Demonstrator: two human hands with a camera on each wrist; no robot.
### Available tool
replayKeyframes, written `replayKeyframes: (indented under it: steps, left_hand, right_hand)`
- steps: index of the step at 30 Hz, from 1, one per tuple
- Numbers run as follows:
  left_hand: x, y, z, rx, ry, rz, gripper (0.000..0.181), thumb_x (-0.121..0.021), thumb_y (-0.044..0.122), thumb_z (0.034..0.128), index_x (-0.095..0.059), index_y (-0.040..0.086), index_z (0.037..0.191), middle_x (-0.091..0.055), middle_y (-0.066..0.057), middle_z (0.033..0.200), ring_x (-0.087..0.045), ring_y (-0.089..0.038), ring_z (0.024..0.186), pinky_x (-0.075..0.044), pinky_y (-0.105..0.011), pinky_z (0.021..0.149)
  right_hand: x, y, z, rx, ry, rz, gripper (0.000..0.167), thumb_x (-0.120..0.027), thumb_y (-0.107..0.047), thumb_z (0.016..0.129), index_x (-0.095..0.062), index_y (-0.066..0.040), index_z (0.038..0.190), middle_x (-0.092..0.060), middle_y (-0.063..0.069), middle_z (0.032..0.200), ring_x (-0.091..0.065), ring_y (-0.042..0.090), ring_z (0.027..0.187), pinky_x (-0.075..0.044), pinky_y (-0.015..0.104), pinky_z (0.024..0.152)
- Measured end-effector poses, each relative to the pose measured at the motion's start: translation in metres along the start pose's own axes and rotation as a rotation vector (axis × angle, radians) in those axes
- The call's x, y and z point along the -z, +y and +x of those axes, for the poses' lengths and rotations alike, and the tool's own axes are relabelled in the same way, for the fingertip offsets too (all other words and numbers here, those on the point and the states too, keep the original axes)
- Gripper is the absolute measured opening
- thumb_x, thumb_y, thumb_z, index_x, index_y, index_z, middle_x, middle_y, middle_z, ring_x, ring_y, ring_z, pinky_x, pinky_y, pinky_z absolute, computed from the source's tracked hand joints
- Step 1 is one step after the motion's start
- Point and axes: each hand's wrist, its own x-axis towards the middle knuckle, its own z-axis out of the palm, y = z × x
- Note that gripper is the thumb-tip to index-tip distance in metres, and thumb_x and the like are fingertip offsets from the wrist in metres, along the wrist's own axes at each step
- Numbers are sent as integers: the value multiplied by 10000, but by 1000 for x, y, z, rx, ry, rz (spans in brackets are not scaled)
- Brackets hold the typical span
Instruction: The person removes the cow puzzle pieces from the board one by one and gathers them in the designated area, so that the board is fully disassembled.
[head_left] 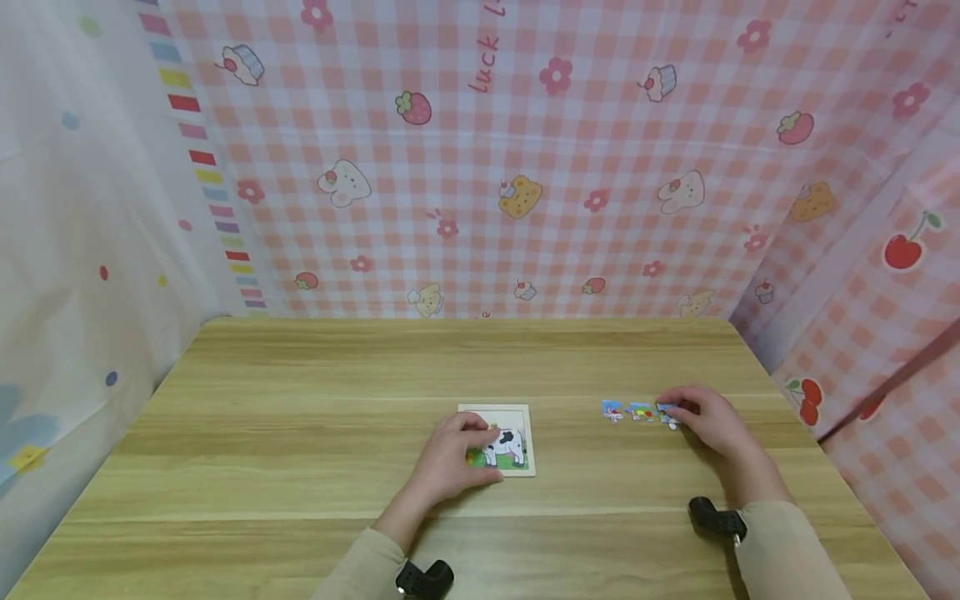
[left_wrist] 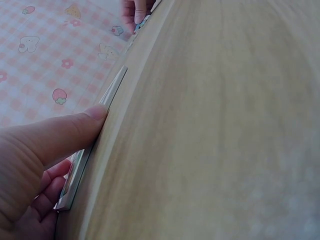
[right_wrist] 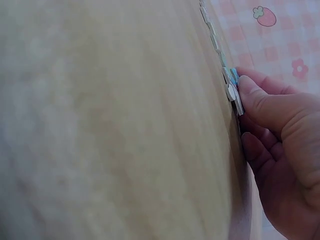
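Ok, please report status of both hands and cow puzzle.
Left hand grips cow puzzle; right hand pinches loose piece; other pieces alongside; nothing visibly blocking.

Head view looks down from above — low, close wrist views share the right hand (head_left: 712, 425)

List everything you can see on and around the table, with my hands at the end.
puzzle frame: one, pale, middle of the table
cow picture: one, black-and-white cow on green, inside the puzzle frame
puzzle pieces: at least three, mostly blue, in a row right of the frame
table: one, light wood grain, below everything
pink checked cloth: sheet count unclear, behind and right
white cloth: one visible stretch, coloured spots, left
wrist cameras: two, black, at the cuffs
sleeves: two, beige, on the forearms
left hand: one, gripping the frame
right hand: one, pinching a piece
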Motion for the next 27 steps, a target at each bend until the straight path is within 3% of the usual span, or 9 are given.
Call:
replayKeyframes:
  steps: [6, 27]
  left_hand:
    - [-1, -1, 0, -4, 5, 6, 596, -940, 222, 755, -733, 28, 1279, -610, -93, 1248, -531, -296, 1176, -439, -492, 1028]
    - [-1, -1, 0, -6, 3, 7, 591, -935, 223, 762, -731, 25, 1281, -613, -100, 1249, -535, -304, 1177, -436, -502, 1034]
  right_hand:
    - [-1, 3, 3, 3, 2, -13, 96, -703, 0, 962, -741, 48, 1035, -668, 146, 987, -529, 124, 843, -452, 250, 708]
    - [-5, 4, 1, 1, 45, 10, 80, -720, 23, 935, -742, 46, 1008, -649, 130, 960, -513, 65, 814, -449, 227, 699]
